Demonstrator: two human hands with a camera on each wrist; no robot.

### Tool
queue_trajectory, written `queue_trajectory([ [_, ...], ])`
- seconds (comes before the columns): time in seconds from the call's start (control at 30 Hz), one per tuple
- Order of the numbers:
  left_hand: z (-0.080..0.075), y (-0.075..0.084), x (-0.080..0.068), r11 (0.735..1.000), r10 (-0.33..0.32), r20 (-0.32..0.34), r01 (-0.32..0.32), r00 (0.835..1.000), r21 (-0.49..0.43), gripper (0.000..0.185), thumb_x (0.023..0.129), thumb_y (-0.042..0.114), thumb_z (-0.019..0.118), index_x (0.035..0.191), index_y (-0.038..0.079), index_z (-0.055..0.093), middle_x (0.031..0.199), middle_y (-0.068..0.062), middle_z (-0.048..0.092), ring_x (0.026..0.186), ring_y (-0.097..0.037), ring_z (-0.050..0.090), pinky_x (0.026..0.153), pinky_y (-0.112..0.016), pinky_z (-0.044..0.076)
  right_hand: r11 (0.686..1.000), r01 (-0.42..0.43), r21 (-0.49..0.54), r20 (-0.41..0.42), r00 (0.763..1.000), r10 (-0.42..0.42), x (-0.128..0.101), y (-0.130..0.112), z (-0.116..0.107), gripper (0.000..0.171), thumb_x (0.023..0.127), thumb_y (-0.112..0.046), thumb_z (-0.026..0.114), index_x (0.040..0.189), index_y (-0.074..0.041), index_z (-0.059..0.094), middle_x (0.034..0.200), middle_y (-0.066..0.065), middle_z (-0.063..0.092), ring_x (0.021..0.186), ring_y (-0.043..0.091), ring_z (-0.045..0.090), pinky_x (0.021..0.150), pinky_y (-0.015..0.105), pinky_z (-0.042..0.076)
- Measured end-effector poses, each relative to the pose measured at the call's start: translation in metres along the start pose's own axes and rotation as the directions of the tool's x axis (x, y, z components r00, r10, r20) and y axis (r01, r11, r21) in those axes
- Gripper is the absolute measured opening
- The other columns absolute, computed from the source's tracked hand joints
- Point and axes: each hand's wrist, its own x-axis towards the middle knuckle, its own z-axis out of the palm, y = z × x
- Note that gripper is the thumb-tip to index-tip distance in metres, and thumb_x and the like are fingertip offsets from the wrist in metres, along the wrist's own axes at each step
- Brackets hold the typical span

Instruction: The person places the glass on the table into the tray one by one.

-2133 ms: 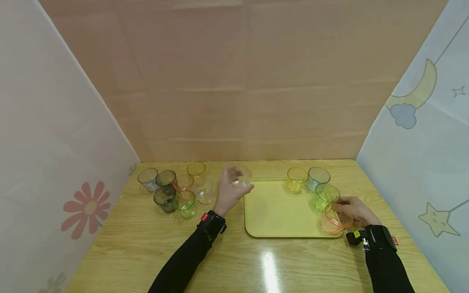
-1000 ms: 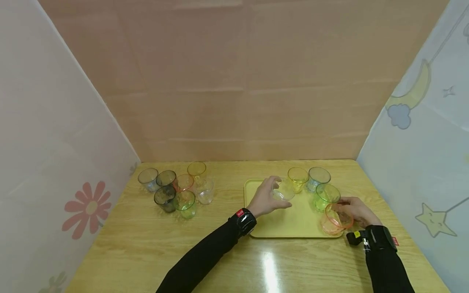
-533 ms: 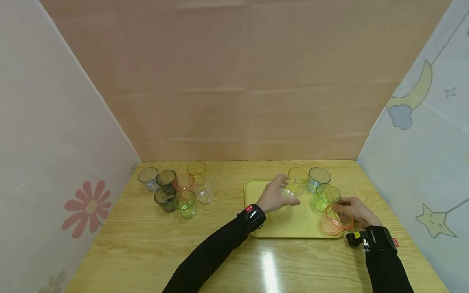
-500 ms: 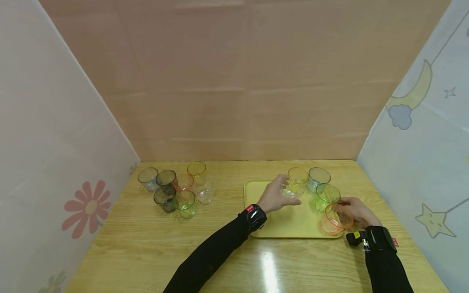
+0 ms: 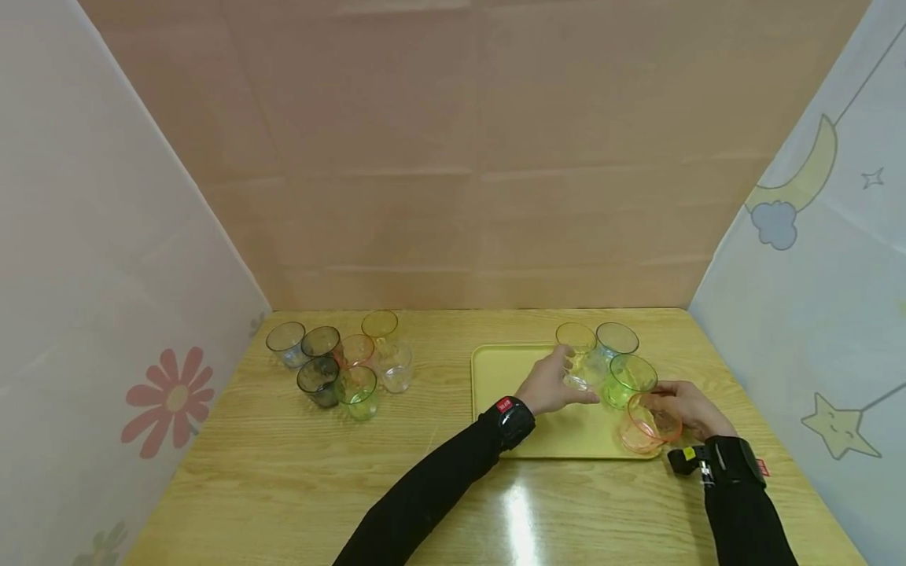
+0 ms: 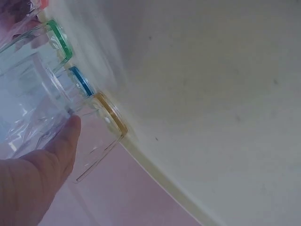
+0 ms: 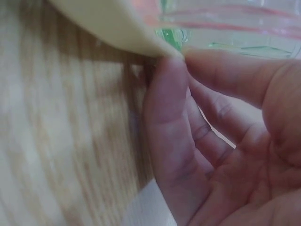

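Note:
My left hand [image 5: 554, 385] grips a clear glass [image 6: 23, 103] between thumb and fingers, low over the yellow tray [image 5: 510, 363]. Around that glass on the tray's right half stand a yellow-rimmed glass [image 5: 575, 330], a blue one [image 5: 617, 338], a green one [image 5: 628, 379] and an orange-red one [image 5: 640, 436]. My right hand [image 5: 694, 409] is at the tray's right edge, behind the orange-red glass in the head view. In the right wrist view, its thumb and forefinger pinch the tray's rim [image 7: 113, 28].
Several more glasses stand grouped on the wooden table [image 5: 283, 472] at left, among them a dark grey glass [image 5: 318, 385], a green glass [image 5: 359, 393] and a clear glass [image 5: 396, 373]. A brown backdrop [image 5: 467, 196] rises behind, with patterned side walls [image 5: 814, 314].
My left hand has carried the clear glass rightward from beyond the tray's left edge to beside the yellow and green glasses. The right hand has stayed at the tray's edge.

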Motion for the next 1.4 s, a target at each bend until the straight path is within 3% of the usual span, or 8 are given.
queue_trajectory([
  [0.23, 0.009, 0.0, 0.003, 0.997, -0.034, -0.007, 0.034, 0.999, 0.075, 0.084, 0.075, 0.044, 0.084, 0.141, 0.012, 0.043, 0.132, -0.005, 0.061, 0.112, -0.019, 0.063, 0.082, -0.023, 0.053, 0.999, -0.011, -0.031, -0.02, 1.0, 0.01, 0.0, 0.0, 0.0, 0.039, 0.1, -0.018, 0.056, 0.121, 0.015, 0.053, 0.082, 0.006, 0.057, 0.065, 0.013, 0.052, 0.058, 0.032, 0.047],
  [0.5, 0.019, 0.0, 0.006, 0.994, -0.073, -0.022, 0.075, 0.997, 0.078, 0.084, 0.075, 0.041, 0.084, 0.142, 0.011, 0.043, 0.135, -0.006, 0.059, 0.117, -0.019, 0.061, 0.086, -0.025, 0.053, 0.995, 0.001, -0.1, -0.045, 0.999, -0.005, -0.001, 0.001, 0.0, 0.045, 0.1, -0.017, 0.055, 0.129, 0.017, 0.048, 0.11, 0.023, 0.064, 0.086, 0.014, 0.063, 0.069, 0.034, 0.056],
  [0.87, 0.026, 0.0, 0.009, 0.966, -0.091, -0.092, 0.11, 0.992, 0.232, 0.085, 0.069, 0.052, 0.085, 0.134, 0.009, 0.05, 0.125, -0.01, 0.066, 0.108, -0.019, 0.066, 0.081, -0.024, 0.055, 0.997, 0.001, -0.081, -0.033, 0.999, -0.003, 0.0, 0.0, -0.001, 0.036, 0.101, -0.015, 0.053, 0.122, 0.015, 0.053, 0.094, 0.012, 0.062, 0.073, 0.013, 0.056, 0.062, 0.032, 0.05],
  [0.97, 0.025, 0.001, 0.01, 0.96, -0.1, -0.098, 0.122, 0.99, 0.252, 0.086, 0.068, 0.053, 0.085, 0.134, 0.009, 0.051, 0.125, -0.01, 0.066, 0.108, -0.019, 0.066, 0.081, -0.024, 0.055, 0.997, -0.001, -0.073, -0.028, 1.0, -0.001, -0.001, 0.0, -0.001, 0.036, 0.101, -0.014, 0.051, 0.123, 0.015, 0.052, 0.092, 0.009, 0.061, 0.071, 0.013, 0.055, 0.061, 0.032, 0.049],
  [1.2, 0.027, 0.001, 0.012, 0.954, -0.107, -0.106, 0.132, 0.989, 0.268, 0.087, 0.067, 0.055, 0.085, 0.133, 0.009, 0.052, 0.124, -0.009, 0.066, 0.107, -0.018, 0.066, 0.081, -0.024, 0.055, 1.0, -0.027, 0.0, 0.0, 1.0, 0.027, 0.001, -0.002, 0.0, 0.031, 0.1, -0.02, 0.056, 0.111, 0.009, 0.056, 0.076, 0.004, 0.05, 0.06, 0.015, 0.047, 0.056, 0.032, 0.044],
  [1.4, 0.028, 0.002, 0.012, 0.953, -0.111, -0.119, 0.14, 0.987, 0.269, 0.087, 0.067, 0.056, 0.085, 0.132, 0.009, 0.052, 0.123, -0.01, 0.067, 0.106, -0.019, 0.067, 0.08, -0.024, 0.056, 0.997, -0.037, -0.062, -0.024, 0.999, 0.036, 0.0, -0.003, -0.001, 0.036, 0.1, -0.016, 0.054, 0.119, 0.015, 0.053, 0.086, 0.008, 0.058, 0.07, 0.016, 0.052, 0.06, 0.033, 0.046],
])
